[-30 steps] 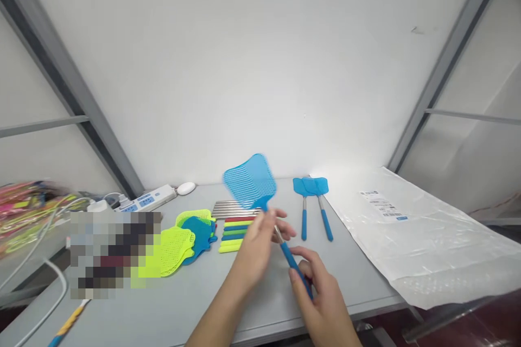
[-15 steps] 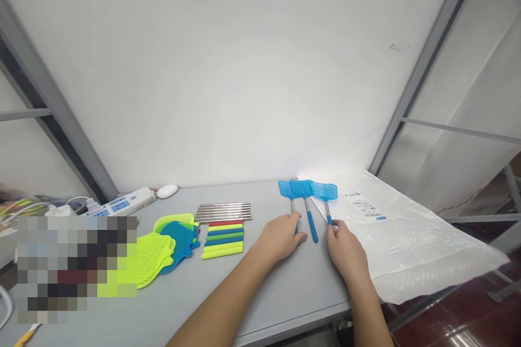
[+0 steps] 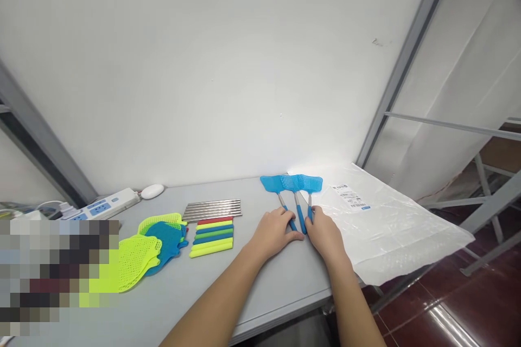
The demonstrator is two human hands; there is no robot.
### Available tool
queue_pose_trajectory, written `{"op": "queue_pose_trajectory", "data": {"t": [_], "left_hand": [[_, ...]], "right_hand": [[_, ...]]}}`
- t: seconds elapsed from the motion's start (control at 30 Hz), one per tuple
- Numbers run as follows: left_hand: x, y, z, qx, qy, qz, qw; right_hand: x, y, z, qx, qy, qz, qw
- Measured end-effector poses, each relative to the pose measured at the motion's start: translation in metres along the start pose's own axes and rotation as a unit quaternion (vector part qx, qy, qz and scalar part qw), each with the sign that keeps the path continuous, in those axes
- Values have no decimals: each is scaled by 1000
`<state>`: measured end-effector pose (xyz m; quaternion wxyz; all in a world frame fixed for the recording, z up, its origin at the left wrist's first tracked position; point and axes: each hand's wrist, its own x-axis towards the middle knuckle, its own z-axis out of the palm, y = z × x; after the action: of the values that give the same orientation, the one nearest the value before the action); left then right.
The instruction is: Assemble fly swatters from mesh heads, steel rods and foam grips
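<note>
Three blue fly swatters lie side by side on the grey table, their heads overlapping at the far end. My left hand [image 3: 274,234] has its fingers closed around the handle of the left fly swatter [image 3: 269,183]. Between my hands, the middle fly swatter [image 3: 301,220] rests with its blue grip uncovered. On the other side, my right hand [image 3: 326,234] pinches the grip of the right fly swatter [image 3: 311,183], close beside the middle one. My fingers partly cover both outer handles.
Left of my hands are several coloured handle tubes [image 3: 214,237] and a row of metal rods [image 3: 214,209]. Yellow-green [image 3: 136,260] and blue swatter heads [image 3: 166,236] are piled farther left, near a power strip [image 3: 109,203]. A white plastic bag [image 3: 374,233] covers the table's right side.
My right hand has brought the right swatter leftward against the middle one. The left swatter now tilts, its head pointing up-left. The whole view has shifted slightly.
</note>
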<state>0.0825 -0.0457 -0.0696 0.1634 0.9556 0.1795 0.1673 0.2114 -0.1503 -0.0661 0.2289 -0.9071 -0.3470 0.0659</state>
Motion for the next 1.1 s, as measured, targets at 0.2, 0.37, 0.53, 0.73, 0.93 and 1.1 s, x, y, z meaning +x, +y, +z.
{"op": "queue_pose_trajectory", "data": {"t": [0.2,0.37,0.53,0.73,0.93,1.1], "left_hand": [[5,1,4,12,4,9,1000],[5,2,4,23,1,13,1000],[4,4,2,27,-1,14,1000],[2,4,0,16,-5,19,1000],[-1,4,-1,4,0,11,1000],[-6,5,-3,-4,2,8,1000]], "right_hand": [[2,-1,3,-5,5,-7,1000],[3,-3,3,-7,8,-6,1000],[4,-6,3,-7,9,-2,1000],[8,-8,3,-6,11,3,1000],[5,-10,2,-2,12,1,1000],[-1,-10,2,3,13,-11,1000]]}}
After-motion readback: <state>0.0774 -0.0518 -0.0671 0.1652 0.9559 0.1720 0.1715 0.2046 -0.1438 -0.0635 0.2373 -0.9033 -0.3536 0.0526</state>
